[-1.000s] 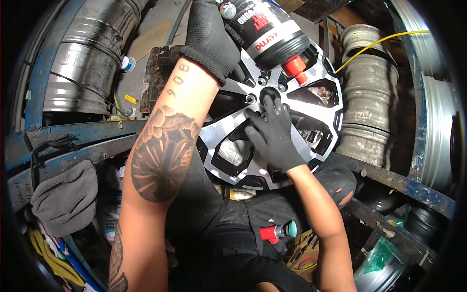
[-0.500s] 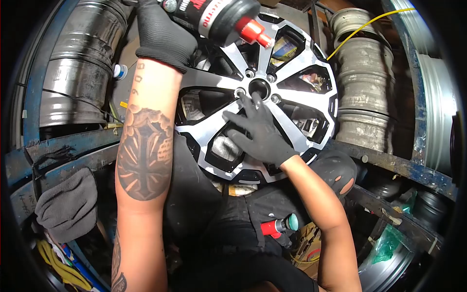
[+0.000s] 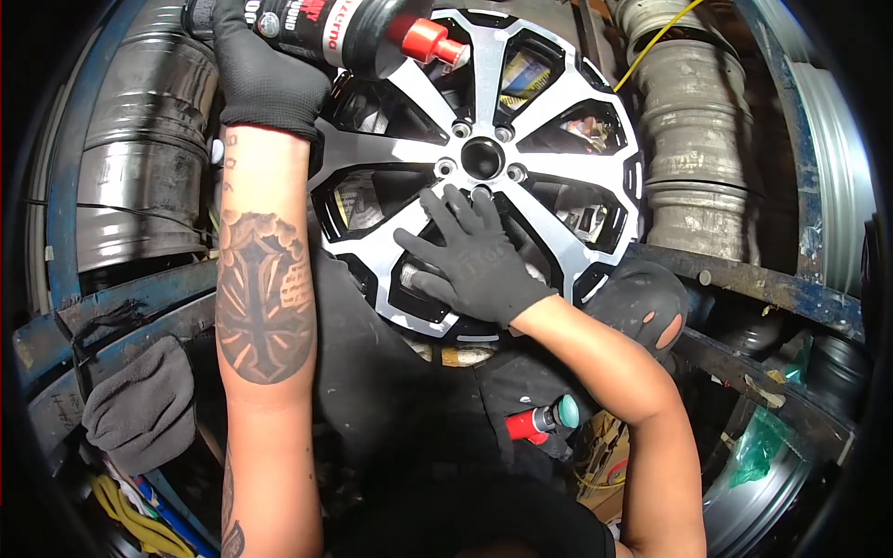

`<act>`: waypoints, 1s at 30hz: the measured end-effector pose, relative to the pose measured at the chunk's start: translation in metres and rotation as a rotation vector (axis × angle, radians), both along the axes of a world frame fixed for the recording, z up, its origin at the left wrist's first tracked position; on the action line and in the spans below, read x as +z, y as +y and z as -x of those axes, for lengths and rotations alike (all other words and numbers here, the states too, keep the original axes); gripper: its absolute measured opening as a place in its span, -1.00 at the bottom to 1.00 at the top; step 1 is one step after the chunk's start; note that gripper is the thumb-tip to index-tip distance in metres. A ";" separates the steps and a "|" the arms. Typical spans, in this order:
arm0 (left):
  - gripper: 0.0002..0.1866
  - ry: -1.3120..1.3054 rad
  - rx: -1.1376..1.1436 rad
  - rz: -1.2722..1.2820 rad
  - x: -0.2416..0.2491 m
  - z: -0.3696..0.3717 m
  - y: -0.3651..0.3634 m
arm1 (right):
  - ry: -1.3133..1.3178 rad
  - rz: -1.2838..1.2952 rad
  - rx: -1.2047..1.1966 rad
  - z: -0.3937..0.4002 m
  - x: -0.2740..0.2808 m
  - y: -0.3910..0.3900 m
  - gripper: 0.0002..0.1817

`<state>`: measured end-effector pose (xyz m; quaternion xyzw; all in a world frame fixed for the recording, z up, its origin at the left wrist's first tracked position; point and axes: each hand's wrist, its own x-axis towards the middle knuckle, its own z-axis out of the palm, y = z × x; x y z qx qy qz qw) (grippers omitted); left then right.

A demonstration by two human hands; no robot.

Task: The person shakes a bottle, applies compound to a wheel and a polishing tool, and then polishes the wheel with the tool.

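My left hand [image 3: 270, 88], in a black glove, is closed around a dark bottle of polishing compound [image 3: 367, 37] with a red nozzle. The bottle lies on its side in the air, its nozzle pointing right above the upper part of the wheel. A black and silver alloy wheel rim [image 3: 544, 223] faces up in front of me, with several spokes around an open centre hole. My right hand [image 3: 479, 265], also gloved in black, rests with spread fingers over the lower spokes, just below the hub. It holds nothing.
A small red polisher [image 3: 532, 425] with a green pad lies at my lap. Stacked metal rims stand left [image 3: 144, 186] and right [image 3: 696, 149]. A grey cloth [image 3: 144, 409] hangs on the blue frame at left. A yellow hose [image 3: 656, 46] crosses the upper right.
My right hand has slid slightly down and left, away from the hub holes. My left hand with the bottle has shifted left and up. The view has also moved a little.
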<state>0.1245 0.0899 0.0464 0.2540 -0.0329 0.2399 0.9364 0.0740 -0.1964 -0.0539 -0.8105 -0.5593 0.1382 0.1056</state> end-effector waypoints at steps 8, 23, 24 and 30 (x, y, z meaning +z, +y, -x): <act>-0.58 -0.003 -0.015 -0.009 -0.001 -0.002 -0.001 | 0.017 0.004 -0.023 -0.006 0.000 0.003 -0.38; -0.56 -0.069 -0.054 0.005 -0.003 -0.002 0.005 | -0.003 0.031 -0.117 -0.018 -0.005 0.008 -0.37; -0.56 -0.087 -0.062 0.007 -0.005 -0.004 0.007 | 0.011 0.020 -0.076 -0.016 -0.008 0.008 -0.37; -0.53 0.143 -0.075 0.057 0.000 0.014 0.015 | 0.161 -0.030 0.011 -0.002 0.012 0.004 -0.37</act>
